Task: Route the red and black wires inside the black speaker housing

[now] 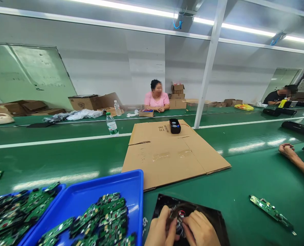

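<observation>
Both hands work at the near edge of the green bench point(244, 177). The left hand point(159, 229) and the right hand point(200, 229) meet over a small part point(180, 218) with red and black wires, fingers of each curled narrow and pinching it between them. The part sits above a black mat point(213, 218), one sheet, lying flat under the hands.

To the left stand two blue trays. The nearer tray point(111, 186) holds a heap of green boards point(108, 218), too many and too overlapped to count; the farther tray point(61, 188) holds another heap. One loose board point(271, 209) lies alone on the bench to the right, well apart from the mat.

Beyond the mat lies one flattened cardboard sheet point(167, 153), and on its far end sits one black box point(175, 125). Two water bottles stand farther back: one bottle point(112, 124) near the cardboard, another point(117, 108) behind it.

A co-worker's fist point(286, 149) rests on the bench at the right. Two more people sit across the far benches, among cartons point(85, 101).
</observation>
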The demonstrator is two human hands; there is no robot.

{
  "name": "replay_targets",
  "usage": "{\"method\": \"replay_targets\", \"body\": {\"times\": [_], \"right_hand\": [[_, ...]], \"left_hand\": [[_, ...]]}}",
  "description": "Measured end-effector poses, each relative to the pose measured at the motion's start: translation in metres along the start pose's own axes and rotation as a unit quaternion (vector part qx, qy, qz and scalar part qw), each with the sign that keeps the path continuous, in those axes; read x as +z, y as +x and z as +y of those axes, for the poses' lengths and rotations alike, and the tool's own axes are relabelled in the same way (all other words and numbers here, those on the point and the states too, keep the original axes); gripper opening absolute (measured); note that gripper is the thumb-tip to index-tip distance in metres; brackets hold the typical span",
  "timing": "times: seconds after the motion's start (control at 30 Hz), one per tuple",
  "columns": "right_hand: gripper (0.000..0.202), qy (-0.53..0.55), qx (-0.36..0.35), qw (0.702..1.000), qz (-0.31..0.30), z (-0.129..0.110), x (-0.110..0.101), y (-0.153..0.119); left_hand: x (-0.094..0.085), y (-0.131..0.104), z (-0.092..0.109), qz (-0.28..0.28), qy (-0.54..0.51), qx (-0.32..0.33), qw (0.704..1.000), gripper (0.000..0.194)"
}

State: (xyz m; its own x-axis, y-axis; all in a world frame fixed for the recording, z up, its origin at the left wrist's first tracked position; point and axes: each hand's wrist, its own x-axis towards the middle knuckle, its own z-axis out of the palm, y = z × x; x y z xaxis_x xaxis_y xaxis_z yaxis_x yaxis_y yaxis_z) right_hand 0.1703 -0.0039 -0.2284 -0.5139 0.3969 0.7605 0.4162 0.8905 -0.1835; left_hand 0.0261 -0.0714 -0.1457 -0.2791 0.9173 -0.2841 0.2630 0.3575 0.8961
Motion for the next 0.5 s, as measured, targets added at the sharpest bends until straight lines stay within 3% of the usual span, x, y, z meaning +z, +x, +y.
{"method": "replay_targets", "body": {"times": [0.2, 0.3, 0.5], "right_hand": [[0.018, 0.031, 0.081, 0.996, -0.012, 0.002, 0.006, -0.014], [0.039, 0.037, 0.076, 0.995, -0.047, 0.008, 0.007, -0.017], [0.029, 0.027, 0.075, 0.995, -0.059, 0.014, 0.016, -0.028]], "left_hand": [[-0.007, -0.001, -0.004, -0.026, 0.038, 0.062, 0.997, 0.023], [-0.009, 0.004, -0.017, -0.037, 0.070, 0.100, 0.992, 0.013], [-0.005, 0.010, -0.029, -0.033, 0.070, 0.106, 0.991, 0.012]]}}
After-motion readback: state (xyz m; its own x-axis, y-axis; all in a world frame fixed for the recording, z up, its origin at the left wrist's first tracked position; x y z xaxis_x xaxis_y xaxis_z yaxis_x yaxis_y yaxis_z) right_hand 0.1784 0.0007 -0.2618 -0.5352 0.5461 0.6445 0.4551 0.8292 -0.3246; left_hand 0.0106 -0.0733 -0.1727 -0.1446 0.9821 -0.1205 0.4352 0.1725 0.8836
